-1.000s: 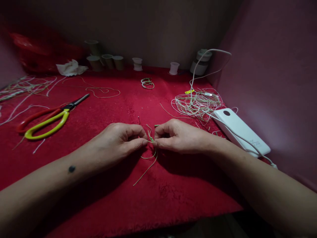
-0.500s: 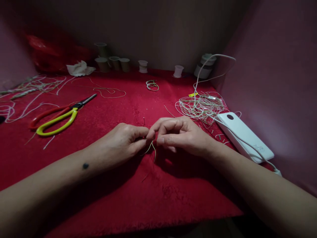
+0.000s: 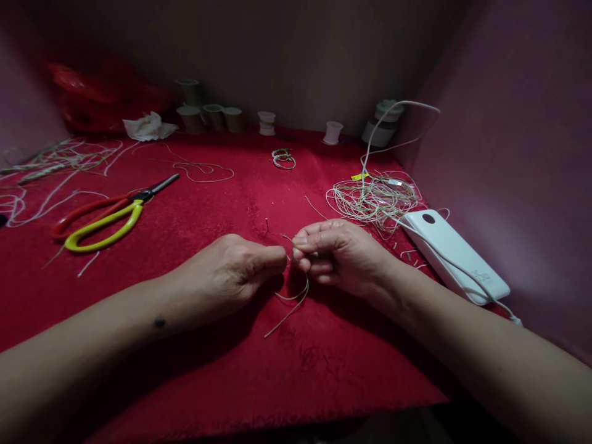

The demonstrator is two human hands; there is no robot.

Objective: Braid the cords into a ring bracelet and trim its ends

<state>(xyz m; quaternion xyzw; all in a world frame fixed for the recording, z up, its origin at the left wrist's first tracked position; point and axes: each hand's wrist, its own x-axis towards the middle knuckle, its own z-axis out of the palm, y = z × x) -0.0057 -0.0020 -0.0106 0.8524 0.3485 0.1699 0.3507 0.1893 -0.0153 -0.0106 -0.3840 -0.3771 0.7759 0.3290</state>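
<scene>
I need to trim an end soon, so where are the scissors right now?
In the head view, the scissors lie open on the red cloth, on the left, beyond the left forearm.

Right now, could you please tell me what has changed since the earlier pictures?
The right hand reached over to the left hand's fingertips, then drew back rightward; it now pinches the thin cord. The left hand has rolled so its thumb is hidden, and the green knot seen at first no longer shows. The scissors and white power bank stayed put on the cloth.
</scene>
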